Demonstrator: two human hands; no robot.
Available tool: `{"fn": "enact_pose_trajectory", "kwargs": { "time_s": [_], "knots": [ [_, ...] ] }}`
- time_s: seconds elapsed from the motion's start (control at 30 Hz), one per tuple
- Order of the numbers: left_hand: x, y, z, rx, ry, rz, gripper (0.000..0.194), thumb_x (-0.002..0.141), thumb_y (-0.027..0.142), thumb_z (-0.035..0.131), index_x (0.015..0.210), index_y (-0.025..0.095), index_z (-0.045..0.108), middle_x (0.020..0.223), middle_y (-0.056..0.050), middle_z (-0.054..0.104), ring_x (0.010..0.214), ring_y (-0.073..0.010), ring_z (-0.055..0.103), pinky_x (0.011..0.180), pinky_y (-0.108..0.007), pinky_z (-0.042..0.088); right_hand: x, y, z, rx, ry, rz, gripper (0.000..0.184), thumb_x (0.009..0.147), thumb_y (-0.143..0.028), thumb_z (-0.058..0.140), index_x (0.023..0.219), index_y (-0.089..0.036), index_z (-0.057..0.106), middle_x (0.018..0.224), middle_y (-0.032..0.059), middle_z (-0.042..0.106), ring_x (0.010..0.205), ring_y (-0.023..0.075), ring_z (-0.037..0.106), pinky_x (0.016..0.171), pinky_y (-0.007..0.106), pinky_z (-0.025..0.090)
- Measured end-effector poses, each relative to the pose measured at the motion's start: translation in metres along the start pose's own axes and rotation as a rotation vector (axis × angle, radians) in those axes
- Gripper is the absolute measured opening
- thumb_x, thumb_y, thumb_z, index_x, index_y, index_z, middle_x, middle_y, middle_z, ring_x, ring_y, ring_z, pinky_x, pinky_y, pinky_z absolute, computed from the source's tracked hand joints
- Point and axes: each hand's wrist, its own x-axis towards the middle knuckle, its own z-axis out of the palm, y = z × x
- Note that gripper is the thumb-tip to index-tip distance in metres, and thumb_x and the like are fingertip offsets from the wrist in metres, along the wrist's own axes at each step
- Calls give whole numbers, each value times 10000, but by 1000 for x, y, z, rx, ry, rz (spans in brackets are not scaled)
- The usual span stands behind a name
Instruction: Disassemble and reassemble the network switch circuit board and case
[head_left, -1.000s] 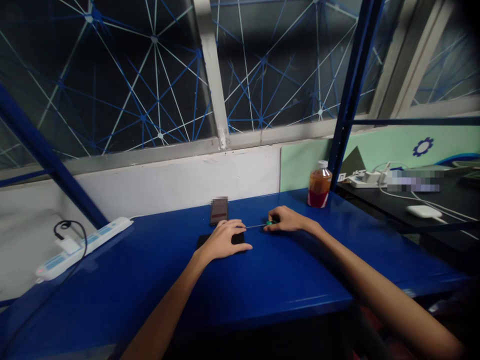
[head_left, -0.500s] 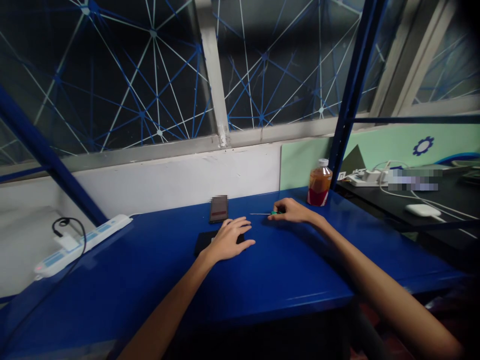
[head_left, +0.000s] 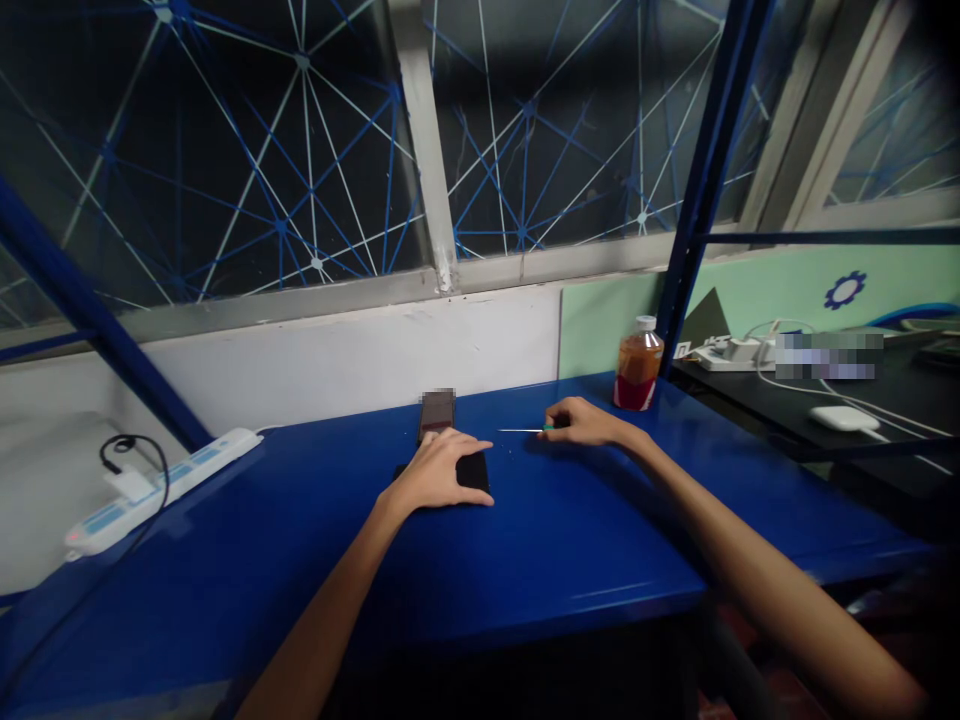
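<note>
My left hand [head_left: 437,468] lies on a flat black device [head_left: 473,470] on the blue table [head_left: 525,550], fingers spread over it. My right hand [head_left: 581,422] is closed round a small screwdriver [head_left: 525,430] with a green handle; its thin shaft points left, with the tip clear of the black device. A second dark phone [head_left: 436,413] lies just beyond my left hand, near the wall.
A bottle of orange drink [head_left: 639,372] stands at the back right of the table. A white power strip [head_left: 161,485] with a black cable lies at the left. A black desk [head_left: 825,400] with chargers and cables stands to the right, behind a blue post [head_left: 709,180].
My right hand drew the screwdriver back to the right, away from the black device. My left hand shifted slightly and settled flat on the device.
</note>
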Motion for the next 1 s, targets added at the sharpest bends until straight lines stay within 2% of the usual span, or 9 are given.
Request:
{"fn": "enact_pose_trajectory", "kwargs": {
  "time_s": [0.17, 0.3, 0.43, 0.53, 0.73, 1.0],
  "knots": [
    [1, 1, 2, -2, -45, 13, 762, 671, 660, 643, 1336, 343, 449, 1285, -68, 540, 1171, -310, 458, 966, -488, 329, -1, -4, 1, 17, -60, -18, 235, 729, -368, 575, 631, -154, 588, 536, -30, 505, 502, 94, 410, 500, 238, 290],
    [2, 2, 4, -17, -34, -20, 756, 673, 627, 658, 1336, 325, 456, 1280, -77, 548, 1156, -324, 477, 950, -489, 354, -2, -9, 2, 5, -103, -56, 217, 725, -349, 580, 656, -148, 628, 554, -24, 529, 503, 91, 400, 496, 233, 286],
    [2, 1, 6, -60, 36, -61, 738, 644, 580, 702, 1303, 315, 503, 1228, -75, 596, 1115, -339, 523, 920, -493, 399, -3, -14, 7, 15, -159, -57, 218, 725, -352, 594, 663, -149, 644, 547, -23, 535, 490, 89, 401, 480, 225, 284],
    [3, 0, 6, -100, 105, -52, 718, 621, 527, 742, 1273, 313, 530, 1227, -58, 609, 1122, -315, 536, 938, -479, 410, -4, -19, 10, 40, -190, -56, 259, 733, -396, 604, 678, -148, 656, 556, -17, 548, 488, 90, 414, 484, 224, 303],
    [2, -5, 0, -187, 231, -61, 691, 630, 503, 746, 1256, 297, 536, 1229, -49, 612, 1110, -274, 561, 946, -423, 430, -5, -26, 10, 48, -173, -65, 393, 736, -522, 607, 669, -139, 657, 547, -16, 526, 475, 82, 372, 466, 223, 277],
    [1, -6, 0, -195, 246, -62, 685, 626, 504, 750, 1241, 282, 549, 1212, -57, 618, 1099, -267, 570, 940, -419, 439, -6, -29, 10, 30, -151, -92, 419, 744, -546, 600, 619, -146, 610, 528, -40, 459, 486, 77, 324, 470, 227, 255]
  ]
}}
